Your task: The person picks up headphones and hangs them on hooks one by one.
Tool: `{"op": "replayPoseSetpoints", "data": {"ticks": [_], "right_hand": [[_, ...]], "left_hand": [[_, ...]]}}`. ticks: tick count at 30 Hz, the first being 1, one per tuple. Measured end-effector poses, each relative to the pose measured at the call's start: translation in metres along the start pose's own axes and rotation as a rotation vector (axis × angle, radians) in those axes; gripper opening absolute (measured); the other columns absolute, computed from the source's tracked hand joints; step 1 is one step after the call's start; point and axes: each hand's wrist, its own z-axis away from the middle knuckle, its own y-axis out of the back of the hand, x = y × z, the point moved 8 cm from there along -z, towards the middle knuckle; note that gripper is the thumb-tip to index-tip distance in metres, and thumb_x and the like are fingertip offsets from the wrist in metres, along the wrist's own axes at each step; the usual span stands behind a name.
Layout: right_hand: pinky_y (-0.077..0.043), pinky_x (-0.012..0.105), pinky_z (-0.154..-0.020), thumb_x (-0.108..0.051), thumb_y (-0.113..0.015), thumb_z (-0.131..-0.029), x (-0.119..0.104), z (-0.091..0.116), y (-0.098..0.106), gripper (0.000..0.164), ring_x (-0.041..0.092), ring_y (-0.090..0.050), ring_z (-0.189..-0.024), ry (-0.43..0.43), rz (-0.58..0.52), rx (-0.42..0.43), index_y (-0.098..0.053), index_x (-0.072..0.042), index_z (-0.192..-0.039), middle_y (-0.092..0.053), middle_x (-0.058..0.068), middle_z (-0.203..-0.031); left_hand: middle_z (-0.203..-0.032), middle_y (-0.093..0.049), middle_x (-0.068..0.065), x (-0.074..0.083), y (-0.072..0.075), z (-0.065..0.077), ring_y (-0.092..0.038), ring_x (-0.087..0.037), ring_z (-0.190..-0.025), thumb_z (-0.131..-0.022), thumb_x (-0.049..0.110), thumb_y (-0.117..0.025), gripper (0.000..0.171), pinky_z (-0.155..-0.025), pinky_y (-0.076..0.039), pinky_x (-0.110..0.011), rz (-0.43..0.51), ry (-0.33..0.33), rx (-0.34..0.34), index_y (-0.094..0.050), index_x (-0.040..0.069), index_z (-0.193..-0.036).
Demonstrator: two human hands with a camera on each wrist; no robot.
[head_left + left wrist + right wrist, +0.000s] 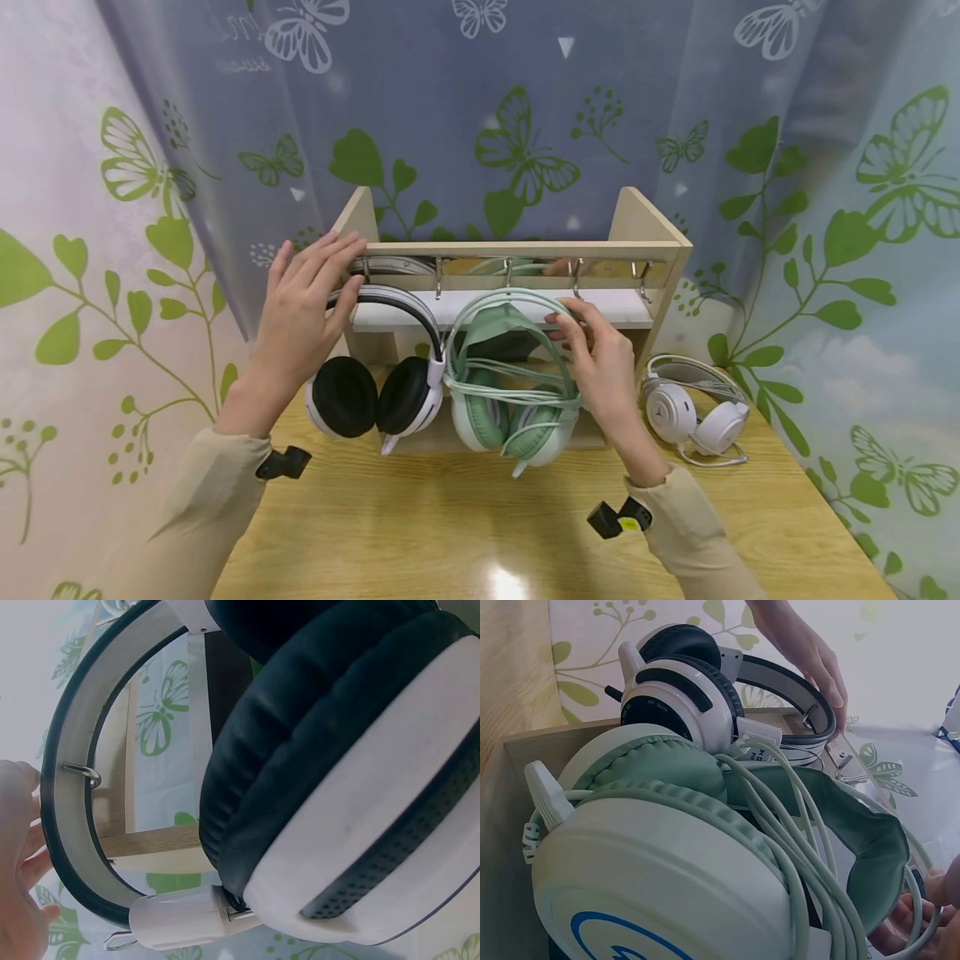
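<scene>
White headphones with black ear pads hang from a hook at the left of a wooden rack. My left hand is at the top of their headband, fingers extended over the rack's left end. In the left wrist view a hook sits inside that headband. Beside them are pale green and white headphones, their cable bundled across the ear cups and headband. My right hand pinches the right side of their headband, thumb against fingers. Whether the green headband rests on its hook is unclear.
White headphones lie on the wooden table to the rack's right. Several metal hooks line the rail, including one near my right hand. A patterned curtain hangs behind.
</scene>
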Motion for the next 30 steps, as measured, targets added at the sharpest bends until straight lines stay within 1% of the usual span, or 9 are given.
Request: {"op": "replayPoseSetpoints", "data": {"ticks": [2, 7, 10, 14, 18, 21, 24, 26, 30], "right_hand": [[-0.06, 0.039, -0.078, -0.018, -0.06, -0.102, 0.001, 0.0, 0.0, 0.028, 0.029, -0.075, -0.086, -0.012, -0.013, -0.006, -0.068, -0.005, -0.126, -0.077, 0.01, -0.106], [-0.054, 0.019, -0.079, -0.019, -0.059, -0.103, 0.007, -0.001, -0.002, 0.03, 0.031, -0.074, -0.091, -0.052, -0.065, -0.03, -0.068, -0.005, -0.127, -0.076, 0.011, -0.109], [-0.051, 0.013, -0.081, -0.019, -0.058, -0.104, 0.011, -0.002, -0.003, 0.031, 0.03, -0.073, -0.094, -0.077, -0.104, -0.048, -0.067, -0.004, -0.128, -0.074, 0.013, -0.112], [-0.05, 0.013, -0.084, -0.021, -0.057, -0.104, 0.017, -0.003, -0.004, 0.031, 0.03, -0.073, -0.097, -0.113, -0.134, -0.06, -0.066, -0.003, -0.129, -0.074, 0.014, -0.113], [-0.052, 0.017, -0.087, -0.02, -0.06, -0.103, 0.024, -0.004, -0.003, 0.032, 0.029, -0.072, -0.097, -0.151, -0.202, -0.053, -0.064, -0.001, -0.128, -0.073, 0.018, -0.113], [-0.052, 0.019, -0.089, -0.023, -0.062, -0.103, 0.031, -0.004, -0.002, 0.034, 0.018, -0.072, -0.097, -0.193, -0.234, -0.048, -0.064, -0.001, -0.129, -0.072, 0.018, -0.116], [-0.05, 0.019, -0.085, -0.029, -0.063, -0.102, 0.037, -0.005, 0.0, 0.036, 0.006, -0.069, -0.095, -0.243, -0.215, -0.048, -0.065, -0.004, -0.128, -0.072, 0.016, -0.118], [-0.049, 0.019, -0.081, -0.033, -0.065, -0.101, 0.041, -0.006, 0.001, 0.038, 0.008, -0.07, -0.096, -0.264, -0.181, -0.049, -0.067, -0.006, -0.128, -0.072, 0.014, -0.119], [-0.05, 0.02, -0.079, -0.037, -0.066, -0.1, 0.043, -0.005, 0.004, 0.039, 0.025, -0.071, -0.1, -0.26, -0.134, -0.047, -0.069, -0.009, -0.126, -0.07, 0.008, -0.123]], "left_hand": [[-0.146, -0.057, -0.01, 0.0, 0.0, 0.0, -0.045, -0.03, -0.141, -0.101, 0.013, -0.062, 0.042, -0.123, -0.013, -0.054, 0.001, 0.0, 0.001, -0.058, 0.009, -0.143], [-0.146, -0.057, -0.01, 0.0, 0.0, 0.0, -0.045, -0.03, -0.142, -0.101, 0.014, -0.062, 0.042, -0.124, -0.013, -0.054, 0.001, 0.002, 0.0, -0.058, 0.009, -0.143], [-0.146, -0.057, -0.01, 0.0, -0.001, 0.0, -0.045, -0.029, -0.142, -0.101, 0.014, -0.062, 0.043, -0.124, -0.013, -0.054, 0.0, 0.003, -0.002, -0.058, 0.009, -0.143], [-0.145, -0.058, -0.01, 0.0, -0.001, 0.0, -0.045, -0.029, -0.142, -0.101, 0.014, -0.062, 0.043, -0.124, -0.013, -0.054, -0.001, 0.002, 0.0, -0.058, 0.009, -0.143], [-0.145, -0.058, -0.01, 0.001, 0.0, -0.001, -0.045, -0.029, -0.142, -0.101, 0.013, -0.063, 0.043, -0.123, -0.013, -0.054, 0.003, -0.001, 0.007, -0.059, 0.009, -0.143], [-0.145, -0.058, -0.01, 0.001, 0.0, -0.001, -0.045, -0.029, -0.142, -0.1, 0.013, -0.063, 0.042, -0.123, -0.014, -0.054, 0.005, -0.001, 0.011, -0.059, 0.009, -0.142], [-0.145, -0.058, -0.01, 0.001, 0.0, -0.001, -0.046, -0.029, -0.141, -0.1, 0.013, -0.063, 0.042, -0.123, -0.014, -0.054, 0.004, 0.0, 0.013, -0.059, 0.009, -0.143], [-0.145, -0.058, -0.01, 0.001, 0.0, -0.001, -0.045, -0.028, -0.141, -0.1, 0.013, -0.063, 0.043, -0.124, -0.014, -0.054, 0.003, 0.001, 0.012, -0.059, 0.009, -0.143], [-0.145, -0.058, -0.01, 0.0, 0.0, 0.0, -0.046, -0.029, -0.141, -0.1, 0.013, -0.063, 0.043, -0.123, -0.014, -0.054, 0.003, 0.0, 0.018, -0.059, 0.01, -0.143]]}}
